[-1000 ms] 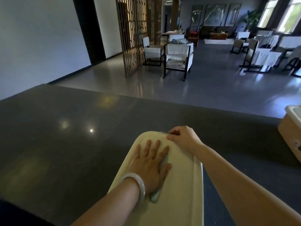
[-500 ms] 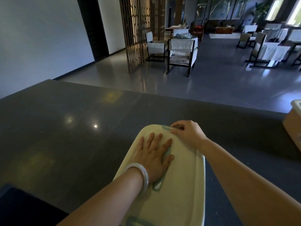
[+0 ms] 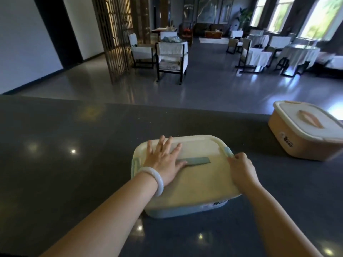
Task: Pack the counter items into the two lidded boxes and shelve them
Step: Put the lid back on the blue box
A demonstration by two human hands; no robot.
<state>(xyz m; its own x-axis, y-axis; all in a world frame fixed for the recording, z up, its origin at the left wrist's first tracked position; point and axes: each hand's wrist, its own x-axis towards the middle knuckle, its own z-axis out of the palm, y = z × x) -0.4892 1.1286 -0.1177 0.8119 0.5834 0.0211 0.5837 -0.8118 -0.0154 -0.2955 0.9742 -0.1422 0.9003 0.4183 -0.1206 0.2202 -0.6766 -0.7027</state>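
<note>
A pale blue box with a cream lid (image 3: 200, 175) sits on the dark counter (image 3: 74, 164) in front of me. My left hand (image 3: 163, 160) lies flat on the lid's left part, fingers spread, its thumb beside the lid's grey-blue handle (image 3: 196, 161). My right hand (image 3: 241, 167) curls over the lid's right edge at the blue side clasp (image 3: 227, 152). A second box (image 3: 306, 134), peach with a cream lid and peach handle, stands closed at the counter's right end, away from both hands.
Beyond the counter's far edge lies a grey floor with white-covered chairs (image 3: 171, 60) and tables (image 3: 297, 54). A wooden lattice screen (image 3: 115, 34) stands at the back left. No loose items show on the counter.
The view swung right and pulled back, so the whole blue box and the peach box now show. My right hand moved from the lid's far corner to its right-side clasp.
</note>
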